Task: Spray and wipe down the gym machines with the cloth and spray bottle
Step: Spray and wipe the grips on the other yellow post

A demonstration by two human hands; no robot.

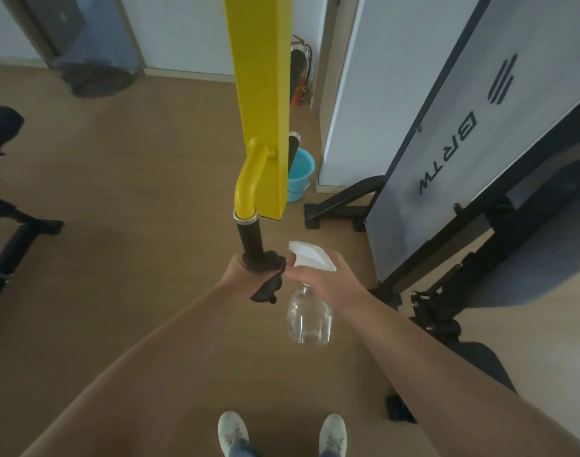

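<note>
A yellow machine arm (261, 94) hangs down the middle of the view and ends in a curved yellow bar with a black handle grip (250, 239). My left hand (245, 275) is wrapped round the bottom of that grip with a dark cloth (267, 286) bunched in it; a flap of the cloth hangs below. My right hand (321, 278) holds a clear spray bottle (310, 319) by its neck, just right of the grip. The white trigger head (310, 255) points left toward the handle.
A grey weight-stack shroud with black frame and feet (463, 166) stands on the right, with a padded seat (545, 245) beside it. A blue bucket (300, 173) sits behind the yellow arm, a fire extinguisher (298, 74) farther back. Dark machine parts (5, 179) stand left. My shoes (232, 433) are on wood floor.
</note>
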